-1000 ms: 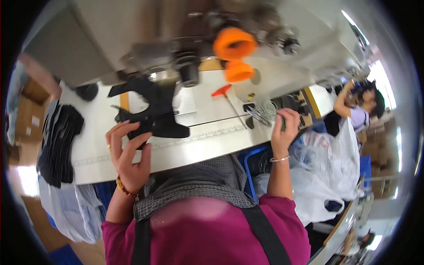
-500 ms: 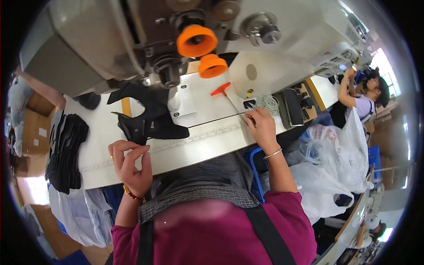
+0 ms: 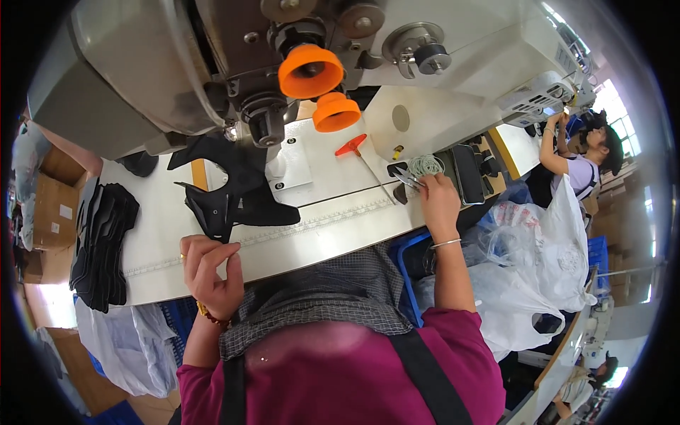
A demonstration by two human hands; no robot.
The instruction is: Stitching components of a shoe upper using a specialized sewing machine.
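Observation:
A black shaped piece (image 3: 263, 205), seemingly of fabric or leather, lies on the white table under the sewing machine's head. Its pointed near end comes down to my left hand (image 3: 214, 275), whose curled thumb and forefinger close on that tip. Farther right, my right hand (image 3: 443, 205) has its fingers closed at the handle end of small metal thread snips (image 3: 409, 177). The blades point left, low over the table; my fingers hide the handle. Beside them lies a T-handled tool (image 3: 361, 157) with a red grip, its shaft reaching toward the snips.
Overhead looms the sewing machine (image 3: 142, 64), with two orange cups (image 3: 312, 71) hanging from it. A stack of black pieces (image 3: 105, 241) sits at the left edge. Coiled pale cord (image 3: 427, 166) and a dark case (image 3: 468, 173) lie at right, above white plastic bags (image 3: 510, 283).
My right hand has shifted right, exposing more of the snips, whose blades stay in nearly the same place. My left hand has moved slightly lower, still at the black piece's tip.

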